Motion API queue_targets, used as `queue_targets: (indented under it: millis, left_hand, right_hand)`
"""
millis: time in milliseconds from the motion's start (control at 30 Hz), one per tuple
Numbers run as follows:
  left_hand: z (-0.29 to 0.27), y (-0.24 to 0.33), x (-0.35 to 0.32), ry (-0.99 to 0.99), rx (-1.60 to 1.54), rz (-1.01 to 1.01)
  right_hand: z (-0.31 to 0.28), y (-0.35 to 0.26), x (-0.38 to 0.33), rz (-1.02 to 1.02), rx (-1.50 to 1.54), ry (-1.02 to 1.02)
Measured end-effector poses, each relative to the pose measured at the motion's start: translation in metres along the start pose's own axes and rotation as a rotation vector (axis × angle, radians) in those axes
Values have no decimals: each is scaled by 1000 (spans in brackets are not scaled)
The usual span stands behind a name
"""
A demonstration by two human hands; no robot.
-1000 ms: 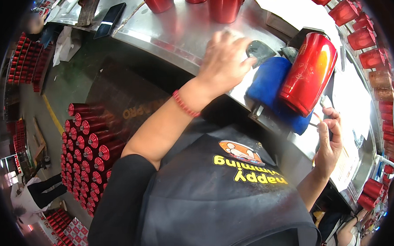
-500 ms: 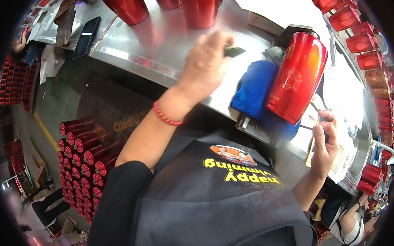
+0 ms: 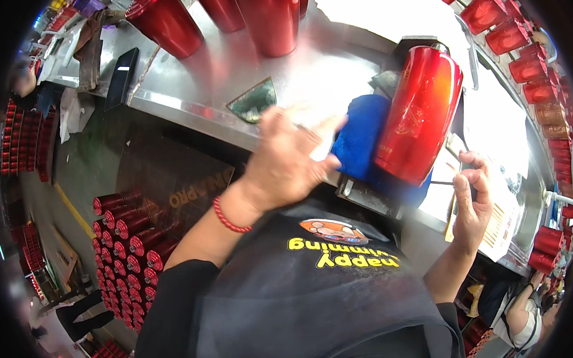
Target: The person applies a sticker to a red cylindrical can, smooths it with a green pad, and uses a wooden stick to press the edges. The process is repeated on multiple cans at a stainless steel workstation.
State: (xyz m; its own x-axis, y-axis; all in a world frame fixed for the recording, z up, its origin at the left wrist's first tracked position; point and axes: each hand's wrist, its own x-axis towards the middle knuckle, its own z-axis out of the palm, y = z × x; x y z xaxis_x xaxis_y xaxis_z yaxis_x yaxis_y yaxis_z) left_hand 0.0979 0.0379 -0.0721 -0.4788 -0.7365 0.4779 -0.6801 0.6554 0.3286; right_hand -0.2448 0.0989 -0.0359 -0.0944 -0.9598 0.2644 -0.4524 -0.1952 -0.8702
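A glossy red metal cylinder [image 3: 419, 115] with a faint pale design lies tilted on a support padded with blue plush cloth [image 3: 363, 134]. My left hand [image 3: 289, 156] is just left of the cloth, blurred, with its fingers apart and nothing visible in them. A dark green, roughly triangular flat piece [image 3: 253, 102] rests on the metal table, beyond that hand. My right hand [image 3: 471, 200], at the right of the cylinder, pinches a thin stick-like tool. Its dark shaft points left toward the cylinder's near end; the exact kind cannot be made out.
Several tall red cylinders [image 3: 270, 23] stand at the back of the metal table [image 3: 186, 87]. A dark flat tablet-like slab [image 3: 122, 77] leans at its left edge. White sheets [image 3: 368, 9] lie behind the support. Stacked red cylinders [image 3: 126, 250] fill the lower left. Another person [image 3: 519, 316] is at lower right.
My left hand has let go of the dark green piece, which now lies on the table, and has moved toward me. The right hand stays nearly in place beside the cylinder.
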Motion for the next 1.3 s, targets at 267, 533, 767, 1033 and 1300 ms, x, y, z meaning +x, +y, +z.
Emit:
queue_targets:
  millis: [267,533,767,1033,1300]
  left_hand:
    - [44,-51,38,-142,240,-218]
    - [36,-47,57,-353,198,-101]
    - [70,-30,64,-223,113,5]
    - [29,-40,62,-311,7,-155]
    - [-8,-3,53,87,-2053,-873]
  right_hand:
    - [-8,14,-13,13,54,37]
    - [-16,20,-14,3,82,45]
    - [-20,21,-21,-15,103,62]
    - [-31,26,-29,14,90,108]
    - [-23,20,-24,-20,79,97]
